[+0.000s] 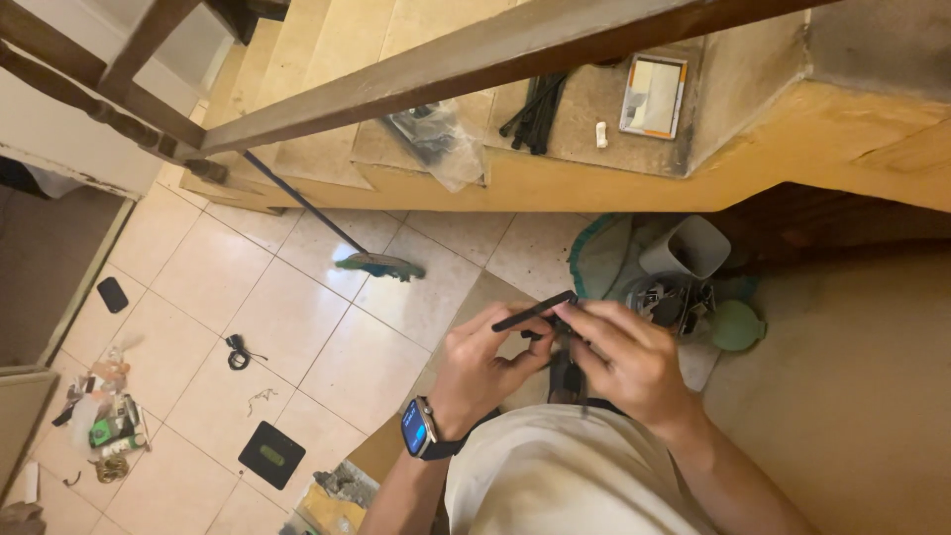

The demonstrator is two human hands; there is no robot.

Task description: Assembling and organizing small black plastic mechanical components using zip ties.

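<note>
Left hand [482, 369]: lower centre of the frame, smartwatch [418, 429] on its wrist, fingers pinched shut on a thin black strip [535, 310].
Right hand [621, 357]: just right of the left hand, fingertips closed on the same strip's near end.
Strip: slim, flat, black, tilted up to the right, held between both hands above the tiled floor [297, 317].
Grey cup [686, 248]: right of centre, open-topped, contents hidden.
Clutter beside the cup: dark small parts and a green round object [738, 325].
Stair step [594, 119]: top centre, carrying black cable ties [535, 109], a clear plastic bag [436, 139] and a flat box [654, 95].
</note>
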